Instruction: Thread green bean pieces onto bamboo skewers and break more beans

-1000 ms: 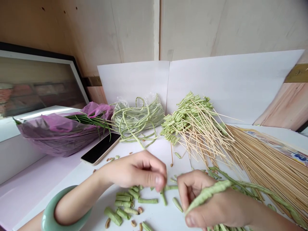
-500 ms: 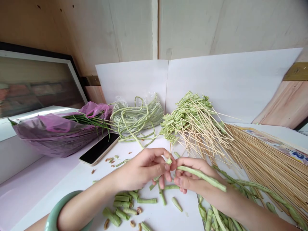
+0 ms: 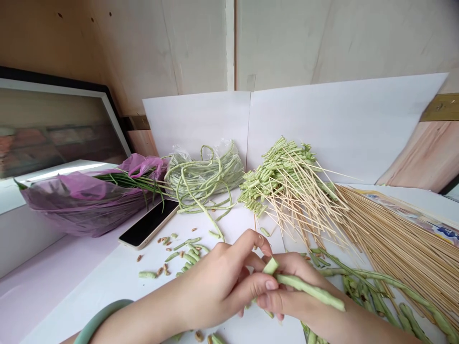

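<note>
L hand (image 3: pixel 218 282) curled, fingertips pinching bent stub of long bean (image 3: pixel 310 290); R hand (image 3: pixel 297 286) pinching same bean, which sits nr front edge of surface (image 3: pixel 229 220). Risk: smooth pod slips from grip; pcs could roll off edge; loose skewers (image 3: pixel 394 239) at R could snag. Surface: cut bean pcs (image 3: pixel 188 258), phone (image 3: pixel 148 223), purple bag (image 3: pixel 82 203), clear bag of beans (image 3: pixel 204 174), skewered beans (image 3: pixel 279 177). Room: framed picture (image 3: pixel 53 129) far L, wood wall (image 3: pixel 179 48).
</note>
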Demonstrator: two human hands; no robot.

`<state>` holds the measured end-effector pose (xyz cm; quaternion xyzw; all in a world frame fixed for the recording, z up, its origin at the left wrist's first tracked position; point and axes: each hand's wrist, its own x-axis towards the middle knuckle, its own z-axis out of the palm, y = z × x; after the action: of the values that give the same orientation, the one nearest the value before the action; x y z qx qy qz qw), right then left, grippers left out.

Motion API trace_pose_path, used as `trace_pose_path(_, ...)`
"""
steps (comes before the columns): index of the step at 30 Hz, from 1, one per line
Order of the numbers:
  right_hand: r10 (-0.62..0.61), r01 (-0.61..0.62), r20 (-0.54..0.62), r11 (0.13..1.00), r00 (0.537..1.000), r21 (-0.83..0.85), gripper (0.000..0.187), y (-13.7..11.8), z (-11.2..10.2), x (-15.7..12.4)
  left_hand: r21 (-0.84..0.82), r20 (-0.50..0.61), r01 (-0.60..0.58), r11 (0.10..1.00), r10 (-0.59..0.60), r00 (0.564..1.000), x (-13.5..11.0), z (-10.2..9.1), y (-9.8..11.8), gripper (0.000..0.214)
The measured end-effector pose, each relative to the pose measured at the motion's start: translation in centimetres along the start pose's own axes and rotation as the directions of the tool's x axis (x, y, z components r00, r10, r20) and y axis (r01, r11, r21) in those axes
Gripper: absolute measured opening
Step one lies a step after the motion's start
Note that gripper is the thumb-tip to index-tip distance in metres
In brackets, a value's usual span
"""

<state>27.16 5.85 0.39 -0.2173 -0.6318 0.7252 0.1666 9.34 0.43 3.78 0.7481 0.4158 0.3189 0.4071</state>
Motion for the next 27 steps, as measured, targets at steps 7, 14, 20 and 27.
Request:
trace_pose_path(7,-0.095,0.106,-0.153,0.992,0.984,0.065,0.033,1.4,0.0,-0.1,-0.162,-0.023,0.033,0.986,-0.037,0.999,-0.1,0.0,-0.3,0.021)
trace_pose_path(14,-0.136,0.142,-0.134,0.989,0.982,0.036,0.034,0.9,-0.1,-0.2,-0.051,-0.213,-0.057,0.997,0.044,0.976,-0.3,0.3,0.0,0.018)
trace_pose_path(20,-0.115,0.104,-0.129,0.991,0.985,-0.085,0.034,0.0,-0.3,0.0,0.513,-0.361,-0.113,0.851,0.334,0.871,-0.3,-0.2,-0.3,0.017)
trace_pose_path(27,-0.079,0.095,-0.271,0.994,0.959,0.047,0.039,0.4,0.1,-0.1,0.795,-0.158,-0.218,0.567,0.540,0.827,-0.2,-0.5,-0.2,0.027)
